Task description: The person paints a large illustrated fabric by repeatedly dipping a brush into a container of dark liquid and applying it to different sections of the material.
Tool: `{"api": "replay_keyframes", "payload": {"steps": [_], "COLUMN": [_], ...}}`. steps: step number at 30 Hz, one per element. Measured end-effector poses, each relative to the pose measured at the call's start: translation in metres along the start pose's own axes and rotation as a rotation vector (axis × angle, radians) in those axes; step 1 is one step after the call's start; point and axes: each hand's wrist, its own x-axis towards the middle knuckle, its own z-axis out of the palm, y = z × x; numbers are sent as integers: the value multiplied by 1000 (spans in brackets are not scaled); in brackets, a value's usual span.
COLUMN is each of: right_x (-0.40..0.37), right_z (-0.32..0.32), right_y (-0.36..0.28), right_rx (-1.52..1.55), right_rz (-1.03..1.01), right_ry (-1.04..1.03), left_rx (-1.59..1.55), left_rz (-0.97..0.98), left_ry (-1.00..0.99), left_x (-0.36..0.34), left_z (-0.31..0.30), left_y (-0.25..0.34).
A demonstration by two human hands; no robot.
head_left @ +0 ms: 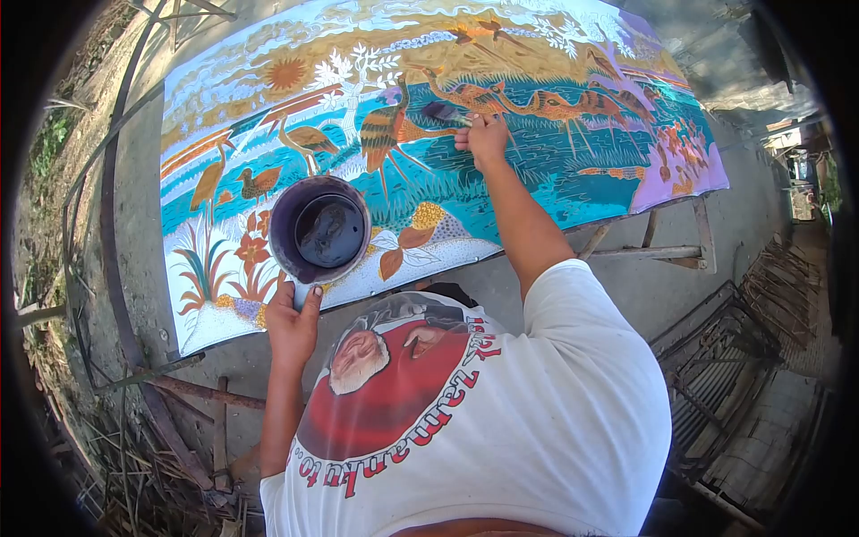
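Observation:
My left hand (pixel 293 324) is closed around the pale handle of a round pot (pixel 280 225). Dark liquid (pixel 327 231) fills part of the pot, which is held over the lower left of a painted cloth (pixel 546 186). In my right hand (pixel 487 140) is a brush (pixel 442 112), pinched between the fingers, its wide dark tip pointing left. That tip lies over the blue-green water area, close beside a long-legged bird (pixel 383 134) with striped brown wings. More brown birds (pixel 550 106) stand to the right of the brush.
The cloth is stretched over a wooden frame (pixel 644 253) with legs. Bamboo poles (pixel 114 170) run along the left side. Slatted bamboo pieces (pixel 716 367) lie at the lower right, and concrete ground (pixel 756 215) shows beyond the cloth's right edge.

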Motion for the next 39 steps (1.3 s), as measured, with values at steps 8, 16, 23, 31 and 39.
{"api": "replay_keyframes", "payload": {"steps": [8,16,23,31,39], "right_x": [-37,11,5,-10,-9], "right_z": [1,-139,-8,116,137], "right_y": [-3,2,15,7,-1], "right_rx": [-143,-62,56,-46,-41], "right_rz": [48,-63,-2,6,-57], "right_ry": [-190,322,69,-376,-211], "left_rx": [-11,-31,-28,15,79], "left_rz": [-1,-77,-133,-122,-78], "left_ry": [-18,-19,8,40,70], "left_x": [-3,-10,-7,-12,-18], "left_z": [6,0,-2,3,1], "left_y": [-1,-3,0,-2,-1]}}
